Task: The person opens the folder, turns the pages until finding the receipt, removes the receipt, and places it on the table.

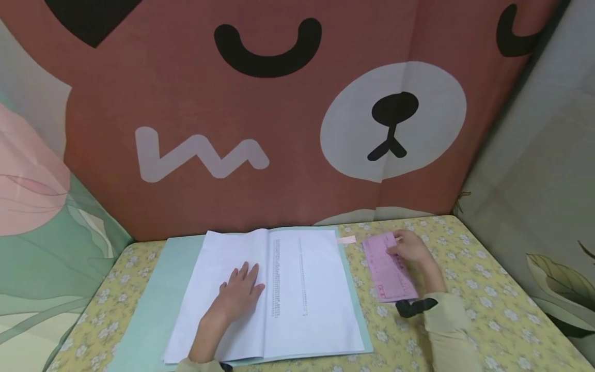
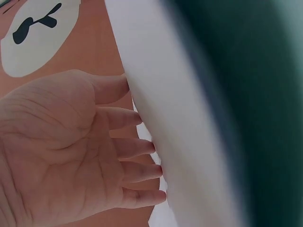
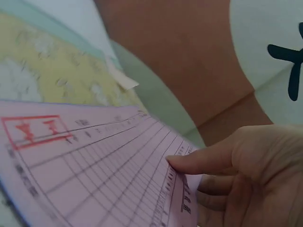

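An open folder (image 1: 139, 310) with a pale green cover lies on the table, its white pages (image 1: 321, 289) spread flat. Spread fingers of my left hand (image 1: 237, 294) rest on the left-hand page (image 1: 200, 305); in the left wrist view the fingertips (image 2: 158, 170) touch the white paper. To the right of the folder, my right hand (image 1: 411, 248) pinches a pink printed form (image 1: 388, 268) at its upper right edge. The right wrist view shows the thumb (image 3: 189, 163) on top of the form, whose ruled grid and red boxed stamp (image 3: 37, 131) face up.
A pale pink tab (image 1: 346, 239) sticks out from the folder's right edge. Yellow flowered cloth (image 1: 488, 310) covers the table. Behind it hangs a brown curtain (image 1: 288, 113) with a bear face, and fabric walls stand at both sides.
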Demonstrator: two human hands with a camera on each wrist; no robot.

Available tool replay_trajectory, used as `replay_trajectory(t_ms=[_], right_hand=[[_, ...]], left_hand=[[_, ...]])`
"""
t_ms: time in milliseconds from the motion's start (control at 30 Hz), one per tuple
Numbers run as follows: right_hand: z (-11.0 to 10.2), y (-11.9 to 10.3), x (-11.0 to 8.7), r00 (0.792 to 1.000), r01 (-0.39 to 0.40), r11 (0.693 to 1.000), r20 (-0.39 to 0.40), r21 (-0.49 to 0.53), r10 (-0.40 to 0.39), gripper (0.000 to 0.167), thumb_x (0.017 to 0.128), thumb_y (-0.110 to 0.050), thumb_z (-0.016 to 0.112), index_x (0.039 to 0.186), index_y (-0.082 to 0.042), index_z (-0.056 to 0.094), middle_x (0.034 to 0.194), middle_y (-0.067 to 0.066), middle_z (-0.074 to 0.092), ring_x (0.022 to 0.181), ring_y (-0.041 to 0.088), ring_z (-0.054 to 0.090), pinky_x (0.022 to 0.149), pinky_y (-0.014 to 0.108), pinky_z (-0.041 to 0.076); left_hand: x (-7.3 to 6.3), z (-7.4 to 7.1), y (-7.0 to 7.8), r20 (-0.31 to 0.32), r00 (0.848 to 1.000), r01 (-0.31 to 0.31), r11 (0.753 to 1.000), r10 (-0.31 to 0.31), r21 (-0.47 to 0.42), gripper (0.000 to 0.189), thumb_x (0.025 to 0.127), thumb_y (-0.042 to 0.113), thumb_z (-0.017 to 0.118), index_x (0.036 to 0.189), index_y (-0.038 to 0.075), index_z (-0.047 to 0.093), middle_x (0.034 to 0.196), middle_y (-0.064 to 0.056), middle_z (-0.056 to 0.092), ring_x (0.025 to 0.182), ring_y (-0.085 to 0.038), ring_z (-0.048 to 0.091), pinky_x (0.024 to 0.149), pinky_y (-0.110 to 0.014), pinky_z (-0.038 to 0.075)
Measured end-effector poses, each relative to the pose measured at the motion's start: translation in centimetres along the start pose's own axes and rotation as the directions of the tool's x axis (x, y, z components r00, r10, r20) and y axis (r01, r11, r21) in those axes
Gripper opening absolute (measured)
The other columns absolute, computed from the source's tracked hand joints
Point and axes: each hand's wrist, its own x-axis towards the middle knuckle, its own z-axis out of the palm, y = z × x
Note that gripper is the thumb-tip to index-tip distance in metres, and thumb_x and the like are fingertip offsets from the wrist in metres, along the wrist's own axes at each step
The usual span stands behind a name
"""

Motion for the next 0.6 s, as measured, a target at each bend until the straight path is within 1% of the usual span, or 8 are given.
replay_trajectory(t_ms=[67,167,267,333,367,433,533,600], right_hand=[[0.4,0.2,0.2,0.999,-0.021,0.998,-0.049,-0.062,0.018,0.049,0.087,-0.001,0.072,0.128,0.021,0.054,0.106,0.031,0.067,0.088,0.035,0.066,0.075,0.044,0.055],[0.8,0.3,0.4,0.995,-0.058,0.989,-0.094,-0.133,0.046,0.047,0.088,0.0,0.072,0.127,0.02,0.054,0.112,0.036,0.066,0.097,0.044,0.066,0.081,0.052,0.055],[0.8,0.1,0.3,0.988,-0.11,0.972,-0.125,-0.208,0.085,0.047,0.094,-0.007,0.07,0.13,0.018,0.052,0.12,0.039,0.062,0.107,0.049,0.064,0.087,0.057,0.053],[0.6,-0.2,0.1,0.987,-0.12,0.964,-0.137,-0.236,0.089,0.052,0.099,-0.015,0.066,0.135,0.018,0.048,0.125,0.041,0.058,0.111,0.053,0.06,0.089,0.061,0.052],[0.5,-0.4,-0.1,0.986,-0.111,0.963,-0.145,-0.247,0.077,0.055,0.101,-0.018,0.064,0.138,0.019,0.046,0.129,0.043,0.054,0.115,0.056,0.057,0.091,0.064,0.05],[0.1,-0.9,-0.3,0.987,-0.069,0.966,-0.158,-0.251,0.03,0.062,0.105,-0.024,0.059,0.144,0.019,0.039,0.138,0.045,0.045,0.125,0.06,0.048,0.097,0.069,0.045],[-0.4,-2.1,-0.7,0.981,0.03,0.966,-0.177,-0.258,-0.078,0.07,0.107,-0.028,0.057,0.151,0.019,0.03,0.151,0.046,0.028,0.139,0.062,0.03,0.108,0.072,0.033],[-0.7,-3.2,-0.9,0.972,0.078,0.96,-0.193,-0.269,-0.133,0.073,0.107,-0.031,0.057,0.153,0.017,0.027,0.157,0.044,0.021,0.145,0.061,0.02,0.113,0.072,0.025]], left_hand=[[0.0,0.0,0.1,-0.021,1.0,-0.01,1.0,0.01,0.007,0.06,0.106,0.03,0.057,0.156,-0.001,0.042,0.163,-0.03,0.029,0.15,-0.054,0.023,0.115,-0.073,0.023],[0.2,0.2,0.4,-0.054,0.998,-0.037,0.999,0.039,0.022,0.057,0.106,0.028,0.058,0.154,-0.002,0.045,0.162,-0.03,0.031,0.15,-0.053,0.024,0.115,-0.071,0.024],[0.3,0.4,0.8,-0.097,0.993,-0.069,0.997,0.072,0.029,0.055,0.106,0.028,0.058,0.153,0.0,0.048,0.163,-0.028,0.031,0.151,-0.052,0.024,0.116,-0.07,0.023],[0.5,0.5,1.0,-0.136,0.986,-0.096,0.994,0.101,0.045,0.054,0.106,0.029,0.058,0.152,0.0,0.05,0.164,-0.027,0.03,0.151,-0.052,0.023,0.116,-0.07,0.024],[0.5,0.5,1.2,-0.161,0.98,-0.111,0.992,0.119,0.062,0.054,0.106,0.029,0.057,0.152,0.001,0.05,0.164,-0.027,0.03,0.151,-0.051,0.023,0.116,-0.07,0.024],[0.6,0.4,1.4,-0.227,0.961,-0.138,0.985,0.16,0.107,0.055,0.105,0.031,0.059,0.151,0.0,0.051,0.163,-0.028,0.031,0.151,-0.053,0.024,0.115,-0.072,0.025],[0.7,0.0,1.6,-0.329,0.92,-0.162,0.972,0.211,0.171,0.059,0.104,0.035,0.061,0.15,0.0,0.05,0.162,-0.029,0.033,0.149,-0.055,0.025,0.112,-0.075,0.025],[0.7,-0.3,1.6,-0.375,0.901,-0.154,0.97,0.217,0.19,0.065,0.102,0.04,0.062,0.152,0.001,0.049,0.162,-0.028,0.033,0.15,-0.055,0.022,0.113,-0.077,0.022]])
